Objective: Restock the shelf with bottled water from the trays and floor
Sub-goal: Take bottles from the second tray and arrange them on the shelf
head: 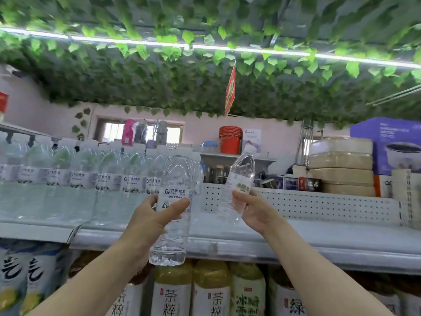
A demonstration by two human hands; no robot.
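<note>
Left hand (157, 217) grips an upright bottle (174, 197); right hand (256, 213) holds a tilted bottle (240, 179) low down, both just before the shelf (307, 236). Either could clip the standing row (91, 176) and topple bottles.

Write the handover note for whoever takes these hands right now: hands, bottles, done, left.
Left hand: grips a clear plastic water bottle with a white label, upright.
Right hand: grips a second clear plastic bottle, tilted.
Done: rows of clear water bottles fill the left part of the white metal shelf.
Left: stand both on the bare stretch right of them.
</note>
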